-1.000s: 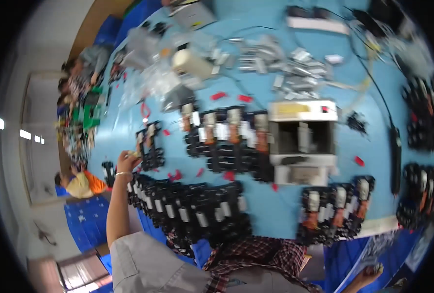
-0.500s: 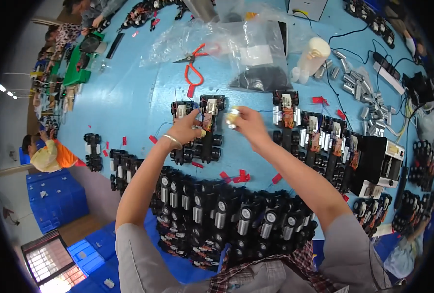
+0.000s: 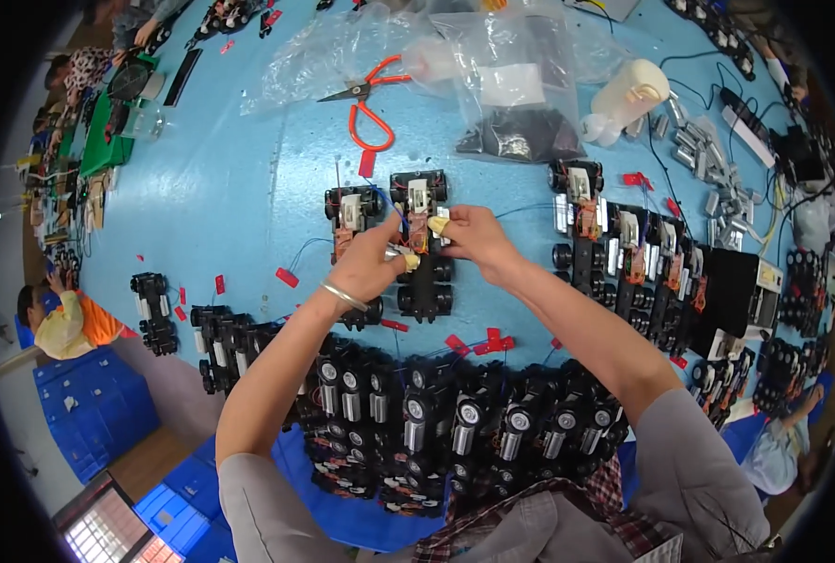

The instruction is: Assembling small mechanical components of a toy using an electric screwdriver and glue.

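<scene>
A black toy truck chassis (image 3: 427, 298) with several wheels, a pale block and a copper-coloured board lies between my hands. My left hand (image 3: 366, 265) is closed against its left side, a bit of silver showing at the fingertips. On the opposite side, my right hand (image 3: 481, 244) pinches a silver cylindrical part (image 3: 444, 214) against the chassis. Yellow covers sit on some fingertips of both hands. Just left, a second chassis (image 3: 350, 208) is partly hidden by my left hand. Where the fingers meet the parts is partly hidden.
Red-handled scissors (image 3: 370, 127) and a clear bag of dark parts (image 3: 520, 131) lie beyond my hands. Several chassis with silver cylinders (image 3: 633, 253) stand right, near loose silver cylinders (image 3: 708, 159). Rows of stacked chassis (image 3: 464, 413) line the near edge. Other people sit at the left.
My right hand has moved left, bringing the silver part to the chassis side. My left hand has shifted toward the same chassis. The whole view has shifted slightly.
</scene>
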`<state>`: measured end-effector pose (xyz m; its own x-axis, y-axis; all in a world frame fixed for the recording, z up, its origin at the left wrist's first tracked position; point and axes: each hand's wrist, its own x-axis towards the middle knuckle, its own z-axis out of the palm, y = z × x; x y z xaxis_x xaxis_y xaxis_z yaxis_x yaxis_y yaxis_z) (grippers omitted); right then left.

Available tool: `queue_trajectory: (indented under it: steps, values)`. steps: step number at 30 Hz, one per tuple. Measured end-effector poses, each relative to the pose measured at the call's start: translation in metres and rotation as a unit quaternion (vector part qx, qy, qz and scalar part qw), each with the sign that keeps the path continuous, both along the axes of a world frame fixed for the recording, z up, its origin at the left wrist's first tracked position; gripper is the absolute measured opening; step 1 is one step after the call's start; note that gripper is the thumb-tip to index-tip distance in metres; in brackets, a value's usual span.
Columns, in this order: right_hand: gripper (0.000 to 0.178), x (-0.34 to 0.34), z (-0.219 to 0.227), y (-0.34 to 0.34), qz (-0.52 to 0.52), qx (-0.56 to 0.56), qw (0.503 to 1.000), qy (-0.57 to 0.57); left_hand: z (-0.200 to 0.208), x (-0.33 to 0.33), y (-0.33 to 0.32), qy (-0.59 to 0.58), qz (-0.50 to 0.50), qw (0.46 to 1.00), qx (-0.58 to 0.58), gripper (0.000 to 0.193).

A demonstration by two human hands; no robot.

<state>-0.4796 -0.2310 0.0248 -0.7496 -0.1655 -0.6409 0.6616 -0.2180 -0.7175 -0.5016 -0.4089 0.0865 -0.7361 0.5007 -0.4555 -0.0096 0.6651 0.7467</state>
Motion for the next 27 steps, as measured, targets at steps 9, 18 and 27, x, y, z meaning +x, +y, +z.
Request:
queue_trajectory:
  steps: [9, 18, 27]
  values:
    - [0.024, 0.011, -0.007, 0.053, 0.099, 0.066, 0.990, 0.069, -0.018, 0.004, 0.002, -0.132, 0.056, 0.988, 0.058, 0.050]
    - [0.025, 0.021, 0.013, 0.063, 0.031, 0.009, 0.999, 0.025, -0.046, -0.011, 0.033, -0.211, 0.128, 0.961, 0.126, 0.039]
    - [0.025, 0.038, 0.005, 0.057, 0.025, 0.013, 1.000, 0.012, -0.050, 0.021, 0.036, -0.295, 0.323, 0.868, 0.234, 0.029]
